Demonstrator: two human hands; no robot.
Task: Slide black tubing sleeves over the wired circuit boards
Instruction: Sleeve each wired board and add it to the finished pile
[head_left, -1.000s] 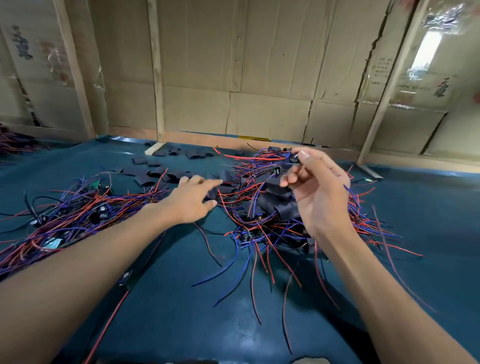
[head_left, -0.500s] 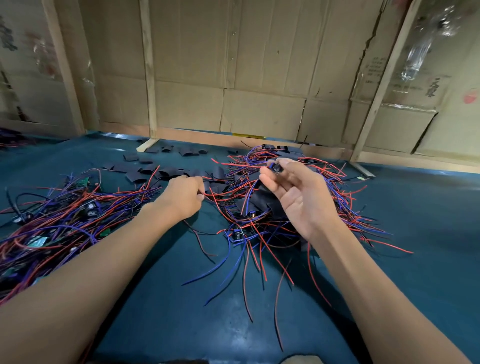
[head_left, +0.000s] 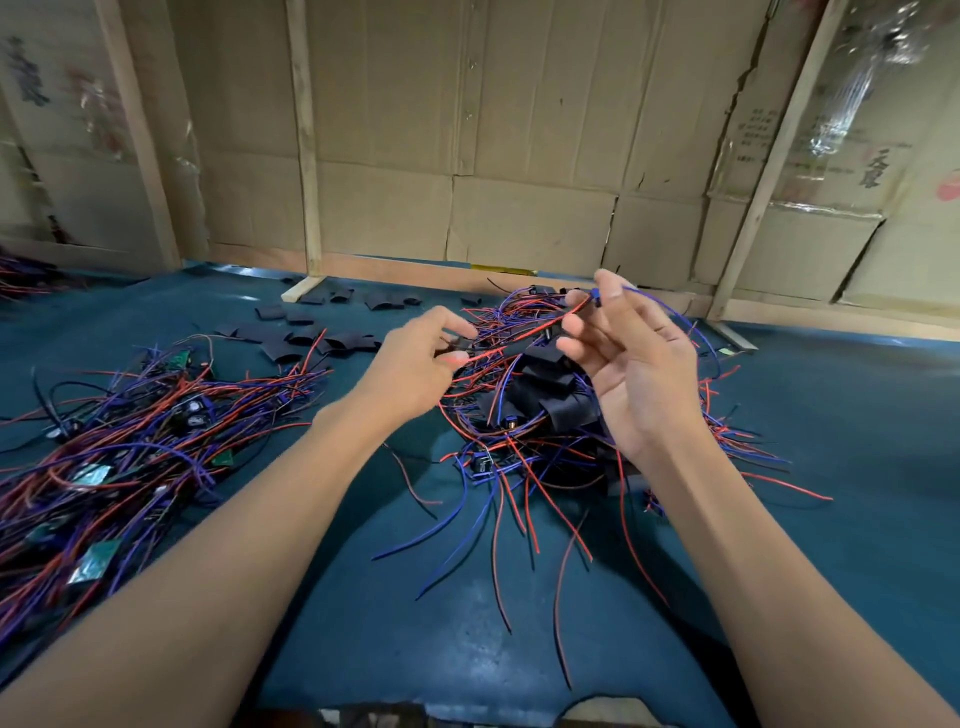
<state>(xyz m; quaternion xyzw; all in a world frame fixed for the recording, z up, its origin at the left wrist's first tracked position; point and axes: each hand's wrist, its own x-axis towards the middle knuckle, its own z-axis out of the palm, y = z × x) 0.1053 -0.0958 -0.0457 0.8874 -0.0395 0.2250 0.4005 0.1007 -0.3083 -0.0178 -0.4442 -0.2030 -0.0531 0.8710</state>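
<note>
Right hand (head_left: 631, 364) pinches small board (head_left: 596, 298) at fingertips, above wire pile (head_left: 524, 415).

Table covering (head_left: 857, 415): teal sheet, mostly matt, with a dull sheen and pale scuffs near the front edge; could be rubber or vinyl, view too soft to tell. Wires (head_left: 498, 499): red and blue, smooth plastic-looking insulation; black tubing sleeves (head_left: 291, 349): flat, matt; circuit boards (head_left: 96, 561): green, slightly glossy faces. Back wall (head_left: 519, 218): matt brown corrugated cardboard, creased and torn, framed by bare pale wooden battens (head_left: 306, 156), with glossy clear tape (head_left: 852, 83) at upper right.
</note>
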